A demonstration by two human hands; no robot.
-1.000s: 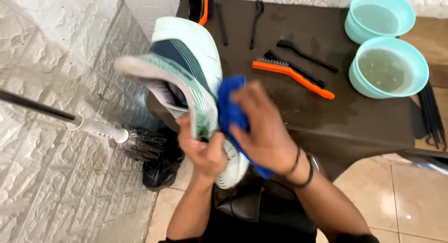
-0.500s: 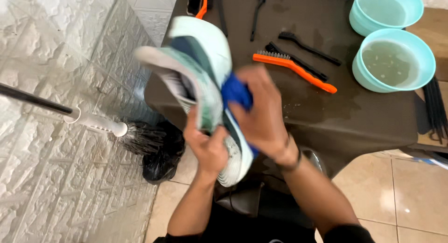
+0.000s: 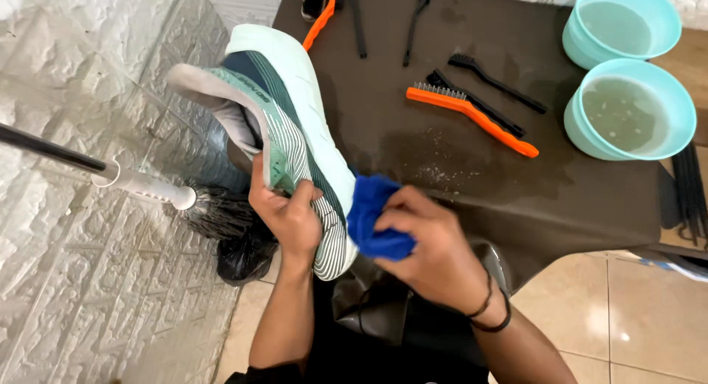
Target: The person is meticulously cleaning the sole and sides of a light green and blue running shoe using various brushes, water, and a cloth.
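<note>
The blue cloth (image 3: 377,220) has moved down from the shoe's side wall to its lower end; the wiping now appears to address that end of the sole edge. The right hand (image 3: 431,244) is closed around the cloth. The left hand (image 3: 289,216) grips the mint-green sneaker (image 3: 295,140), held above the desk's near-left corner. The brown desk (image 3: 457,170), visibly wet, carries an orange brush (image 3: 472,117), black brushes (image 3: 495,81) and two teal bowls (image 3: 630,107) of water. A white textured wall (image 3: 66,281) stands to the left, above a tiled floor (image 3: 634,310).

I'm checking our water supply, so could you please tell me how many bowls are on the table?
2, both turquoise and holding water: one bowl at the table's far right corner, the other bowl just in front of it, nearer the person. None seems hidden.
</note>
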